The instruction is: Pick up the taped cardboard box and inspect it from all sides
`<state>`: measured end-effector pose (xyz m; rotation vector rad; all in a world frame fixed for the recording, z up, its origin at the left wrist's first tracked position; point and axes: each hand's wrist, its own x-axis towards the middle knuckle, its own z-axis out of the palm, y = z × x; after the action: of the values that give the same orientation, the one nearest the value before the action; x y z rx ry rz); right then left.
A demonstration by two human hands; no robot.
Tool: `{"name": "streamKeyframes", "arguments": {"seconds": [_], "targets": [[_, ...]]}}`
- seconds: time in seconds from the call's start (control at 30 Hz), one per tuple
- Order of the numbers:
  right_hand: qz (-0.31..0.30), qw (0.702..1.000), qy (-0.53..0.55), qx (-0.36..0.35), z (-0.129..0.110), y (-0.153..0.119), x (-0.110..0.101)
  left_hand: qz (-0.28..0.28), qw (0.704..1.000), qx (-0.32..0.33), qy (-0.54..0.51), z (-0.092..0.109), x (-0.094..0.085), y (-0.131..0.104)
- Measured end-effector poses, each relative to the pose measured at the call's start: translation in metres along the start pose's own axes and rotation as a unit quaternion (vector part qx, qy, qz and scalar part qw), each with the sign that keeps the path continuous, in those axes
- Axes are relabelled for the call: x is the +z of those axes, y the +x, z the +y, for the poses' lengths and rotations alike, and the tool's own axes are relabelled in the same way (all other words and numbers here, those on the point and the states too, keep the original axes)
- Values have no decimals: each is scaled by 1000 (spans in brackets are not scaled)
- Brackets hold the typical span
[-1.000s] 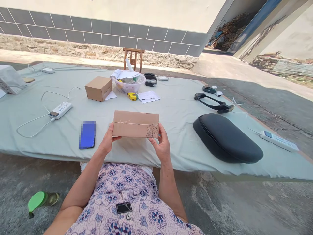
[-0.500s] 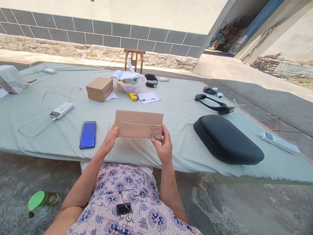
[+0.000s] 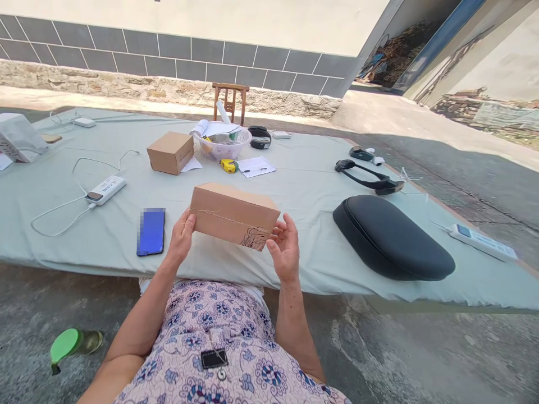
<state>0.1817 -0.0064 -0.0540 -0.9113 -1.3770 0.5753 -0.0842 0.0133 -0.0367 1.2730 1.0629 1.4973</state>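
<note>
A brown cardboard box (image 3: 229,216) with black scribbles near its lower right corner is held up over the front of the table, tilted down to the right. My left hand (image 3: 182,233) grips its left end, thumb on the near face. At the right end, my right hand (image 3: 285,247) has its fingers spread and curved beside the box; its fingertips are partly behind the edge, and a firm grip does not show. A phone (image 3: 151,232) with a blue screen lies left of my left hand.
On the cloth-covered table (image 3: 311,224) are a second box (image 3: 170,153), a basket (image 3: 223,147), a yellow tape measure (image 3: 228,165), paper (image 3: 256,167), a black case (image 3: 391,238), a black headset (image 3: 366,178) and a power strip (image 3: 105,190). A green-lidded bottle (image 3: 67,345) is below.
The held box has turned, its right end dropping and its top face showing more. My left hand has moved slightly left and up. The fingers of my right hand have loosened from the right end.
</note>
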Motion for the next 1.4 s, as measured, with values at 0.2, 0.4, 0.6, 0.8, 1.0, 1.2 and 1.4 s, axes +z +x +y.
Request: {"name": "streamKeyframes", "arguments": {"seconds": [0.2, 0.4, 0.6, 0.8, 1.0, 1.2, 1.4], "targets": [[49, 998, -44, 11, -4, 0, -1, -32, 996, 66, 50, 3, -3, 1], [28, 996, -86, 4, -6, -1, 2, -4, 997, 54, 58, 9, 0, 0], [-57, 993, -101, 4, -17, -5, 13, 53, 997, 29, 55, 6, -2, -1], [-156, 985, -68, 21, -24, -8, 16, 166, 980, -32, 108, 1, -7, 1], [-200, 976, -59, 57, -21, -5, 10, 167, 981, -13, 100, 0, -14, 4], [-149, 980, -48, 126, -8, -1, -1, 109, 993, -12, 41, 5, -19, 5], [7, 988, -90, 127, 8, 6, -18, 68, 996, -50, -8, 8, -16, 7]]}}
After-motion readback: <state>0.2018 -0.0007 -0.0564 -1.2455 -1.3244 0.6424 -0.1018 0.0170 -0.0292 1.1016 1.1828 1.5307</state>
